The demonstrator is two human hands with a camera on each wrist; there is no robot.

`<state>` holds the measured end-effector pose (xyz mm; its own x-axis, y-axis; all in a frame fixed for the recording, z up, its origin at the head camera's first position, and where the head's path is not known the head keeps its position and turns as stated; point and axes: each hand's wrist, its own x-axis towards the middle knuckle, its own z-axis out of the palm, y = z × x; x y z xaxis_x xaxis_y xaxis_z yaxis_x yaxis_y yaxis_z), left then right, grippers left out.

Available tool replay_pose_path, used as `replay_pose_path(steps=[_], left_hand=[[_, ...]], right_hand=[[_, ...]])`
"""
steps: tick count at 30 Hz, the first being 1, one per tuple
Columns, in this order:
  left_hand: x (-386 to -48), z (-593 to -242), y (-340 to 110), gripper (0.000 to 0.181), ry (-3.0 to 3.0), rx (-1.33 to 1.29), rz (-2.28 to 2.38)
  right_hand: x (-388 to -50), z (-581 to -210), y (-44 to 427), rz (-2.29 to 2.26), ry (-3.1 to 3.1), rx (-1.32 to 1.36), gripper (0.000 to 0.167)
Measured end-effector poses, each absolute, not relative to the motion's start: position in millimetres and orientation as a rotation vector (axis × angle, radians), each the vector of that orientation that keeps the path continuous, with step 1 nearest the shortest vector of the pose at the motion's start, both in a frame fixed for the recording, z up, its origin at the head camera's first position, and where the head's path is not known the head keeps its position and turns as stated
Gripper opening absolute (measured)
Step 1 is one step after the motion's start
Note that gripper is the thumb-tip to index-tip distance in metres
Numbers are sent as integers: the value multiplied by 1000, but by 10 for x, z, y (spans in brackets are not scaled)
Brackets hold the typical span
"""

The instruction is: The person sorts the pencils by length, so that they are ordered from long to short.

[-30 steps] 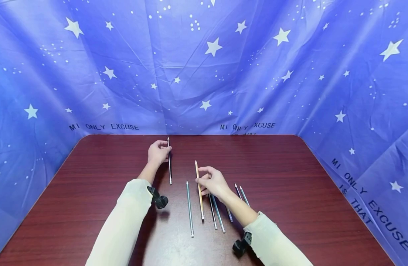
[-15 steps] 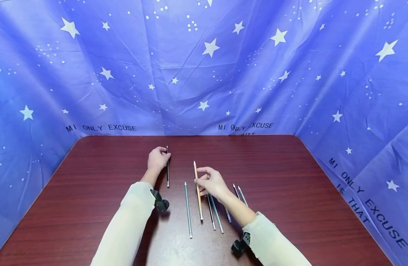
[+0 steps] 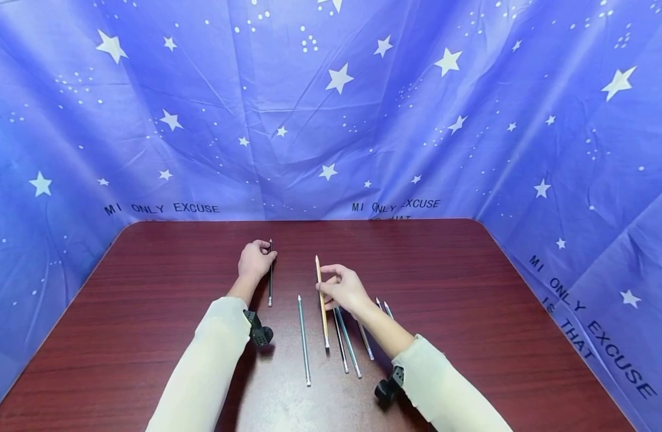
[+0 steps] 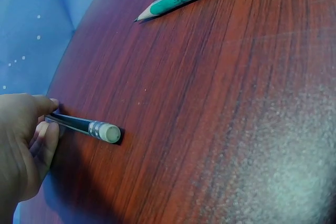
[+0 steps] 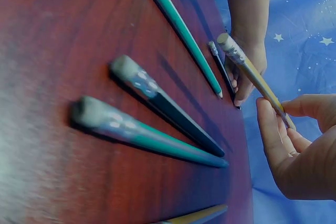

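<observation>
My left hand point(image 3: 254, 259) pinches a black pencil point(image 3: 270, 288) near its tip, over the left part of the table. In the left wrist view the pencil's white eraser end point(image 4: 109, 133) lies close to the wood, its shadow beside it. Between thumb and fingers, my right hand point(image 3: 348, 294) holds a yellow pencil point(image 3: 324, 318) above the table, tip pointing away from me. A green pencil point(image 3: 304, 342) lies on the wood between the hands. Under the right hand and forearm lie another black pencil point(image 5: 168, 111), a second green pencil point(image 5: 157, 142) and a second yellow pencil point(image 5: 202, 216), partly hidden.
Two more pencils point(image 3: 388, 309) lie right of the right forearm, which covers part of them. The dark red wooden table point(image 3: 164, 288) has a blue star-printed curtain point(image 3: 288, 162) behind it and along its sides.
My left hand has brought the black pencil down and slightly toward me, to the table surface. My right hand, still holding the yellow pencil, has moved slightly away from me.
</observation>
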<state>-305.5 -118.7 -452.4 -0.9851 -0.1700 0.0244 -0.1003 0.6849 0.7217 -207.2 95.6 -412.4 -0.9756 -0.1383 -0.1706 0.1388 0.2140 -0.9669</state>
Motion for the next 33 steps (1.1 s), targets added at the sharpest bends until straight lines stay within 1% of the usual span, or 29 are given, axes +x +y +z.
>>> replay_pose_path(steps=[21,33], left_hand=[[-3017,-4566,-1183,33,-2793,271,-1198],[-3037,-4573,-1179,32,-2768,279,-1224]], right_hand=[[-2539,-3922,642,-1867,2302,45,41],[-2709,-3866,467,-1856,2333,93,40]])
